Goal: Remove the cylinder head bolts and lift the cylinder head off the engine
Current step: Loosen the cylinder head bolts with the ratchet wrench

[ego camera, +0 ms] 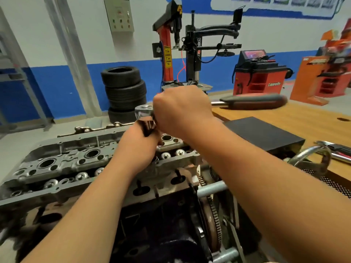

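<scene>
The grey aluminium cylinder head (62,158) sits on the dark engine block (155,224), running from lower left toward the centre. A chrome ratchet wrench (143,111) stands over the head's right end, its black and red handle (252,101) pointing right and blurred. My right hand (180,111) grips the ratchet just behind its chrome head. Below it, my left hand (140,147) wraps around the socket or extension under the ratchet head. The bolt itself is hidden by my hands.
A wooden workbench (284,118) on the right carries a black box (266,135) and tools (338,150). The flywheel ring gear (212,221) and stand bars lie below right. Stacked tyres (124,92), a tyre changer (182,44) and a red wheel balancer (260,76) stand behind.
</scene>
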